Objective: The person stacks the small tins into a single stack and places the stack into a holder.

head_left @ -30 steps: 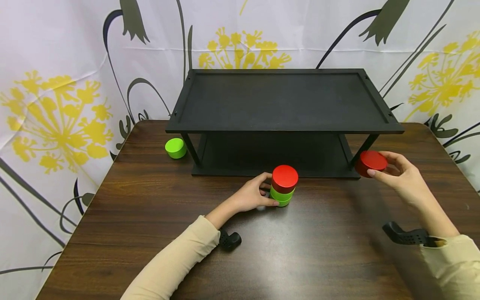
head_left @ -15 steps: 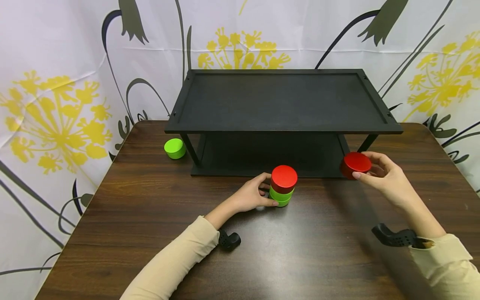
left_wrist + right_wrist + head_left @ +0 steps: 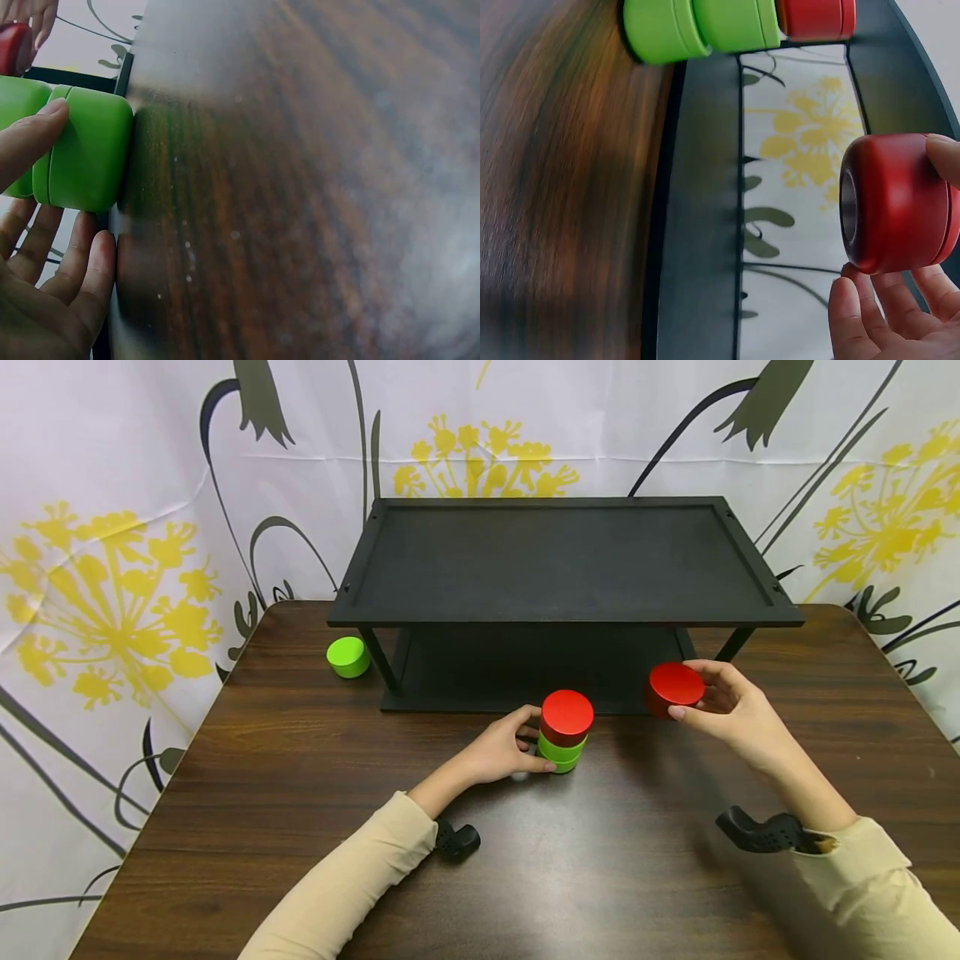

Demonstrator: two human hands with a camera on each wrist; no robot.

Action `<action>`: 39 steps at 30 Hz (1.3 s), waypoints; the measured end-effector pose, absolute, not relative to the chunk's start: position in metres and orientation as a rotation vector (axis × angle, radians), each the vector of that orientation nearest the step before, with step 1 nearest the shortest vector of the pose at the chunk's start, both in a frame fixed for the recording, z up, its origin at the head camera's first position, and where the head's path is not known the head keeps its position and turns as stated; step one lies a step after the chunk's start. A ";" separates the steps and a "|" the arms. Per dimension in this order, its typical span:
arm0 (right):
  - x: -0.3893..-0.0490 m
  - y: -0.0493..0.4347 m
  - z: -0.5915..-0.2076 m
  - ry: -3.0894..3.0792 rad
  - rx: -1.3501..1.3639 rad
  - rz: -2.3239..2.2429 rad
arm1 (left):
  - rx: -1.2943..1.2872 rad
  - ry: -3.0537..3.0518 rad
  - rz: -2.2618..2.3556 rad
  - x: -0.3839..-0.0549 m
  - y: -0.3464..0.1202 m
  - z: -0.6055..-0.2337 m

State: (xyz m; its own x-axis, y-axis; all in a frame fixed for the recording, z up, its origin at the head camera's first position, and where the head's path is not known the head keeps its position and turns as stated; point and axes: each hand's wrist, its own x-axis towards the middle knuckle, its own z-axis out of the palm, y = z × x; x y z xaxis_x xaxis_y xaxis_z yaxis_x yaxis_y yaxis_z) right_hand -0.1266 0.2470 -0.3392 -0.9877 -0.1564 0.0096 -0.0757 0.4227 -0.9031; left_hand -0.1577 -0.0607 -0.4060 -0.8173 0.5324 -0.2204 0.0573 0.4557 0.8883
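Note:
Three round lidded tins stand stacked on the table (image 3: 525,877) in front of the black shelf: a lower green tin (image 3: 96,161), an upper green tin (image 3: 731,22) and a red tin (image 3: 567,714) on top. My left hand (image 3: 495,753) steadies the stack from the left, its thumb and fingers around the lower green tin. To the right, my right hand (image 3: 738,717) grips a second red tin (image 3: 675,687) between thumb and fingers. That tin is held in the air, apart from the stack and level with its top, near the shelf's front edge.
A black two-level shelf (image 3: 555,564) stands at the back of the table, its upper board overhanging the lower one. Left of its front leg sits another green tin (image 3: 348,657). A flower-printed white cloth (image 3: 315,468) hangs behind.
My right hand has carried its red tin leftward along the shelf front, toward the stack. The left hand and the stacked tins have stayed in place.

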 end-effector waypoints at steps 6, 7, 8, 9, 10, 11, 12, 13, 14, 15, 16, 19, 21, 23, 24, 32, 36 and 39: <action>-0.127 0.232 -0.338 2.515 -0.262 -1.731 | 0.489 2.237 1.334 -0.158 -0.061 -0.408; -0.127 0.230 -0.337 2.512 -0.265 -1.739 | 0.488 2.237 1.334 -0.158 -0.061 -0.408; -0.127 0.228 -0.337 2.512 -0.267 -1.744 | 0.487 2.237 1.334 -0.158 -0.061 -0.408; -0.126 0.226 -0.337 2.511 -0.270 -1.750 | 0.486 2.236 1.335 -0.157 -0.061 -0.408; -0.126 0.224 -0.336 2.511 -0.274 -1.754 | 0.486 2.234 1.336 -0.157 -0.061 -0.408; -0.126 0.222 -0.336 2.510 -0.277 -1.759 | 0.485 2.234 1.336 -0.157 -0.061 -0.408; -0.126 0.220 -0.335 2.504 -0.283 -1.769 | 0.484 2.233 1.337 -0.157 -0.061 -0.408; -0.125 0.218 -0.335 2.502 -0.292 -1.776 | 0.485 2.232 1.337 -0.157 -0.061 -0.408; -0.125 0.216 -0.335 2.498 -0.300 -1.786 | 0.485 2.233 1.336 -0.157 -0.061 -0.408; -0.125 0.214 -0.334 2.491 -0.308 -1.798 | 0.486 2.235 1.334 -0.157 -0.061 -0.407; -0.125 0.212 -0.334 2.485 -0.316 -1.809 | 0.487 2.237 1.332 -0.157 -0.061 -0.407; -0.125 0.207 -0.332 2.478 -0.340 -1.827 | 0.494 2.240 1.329 -0.157 -0.061 -0.407; -0.124 0.204 -0.331 2.472 -0.358 -1.832 | 0.497 2.241 1.330 -0.157 -0.061 -0.407; -0.124 0.201 -0.330 2.466 -0.374 -1.831 | 0.500 2.237 1.336 -0.157 -0.061 -0.407; -0.124 0.200 -0.330 2.462 -0.382 -1.831 | 0.500 2.236 1.337 -0.158 -0.061 -0.406; -0.125 0.186 -0.327 2.452 -0.391 -1.784 | 0.492 2.227 1.338 -0.159 -0.062 -0.407; -0.126 0.178 -0.327 2.437 -0.386 -1.741 | 0.497 2.225 1.339 -0.160 -0.061 -0.408; -0.127 0.173 -0.328 2.422 -0.399 -1.739 | 0.501 2.229 1.335 -0.160 -0.061 -0.408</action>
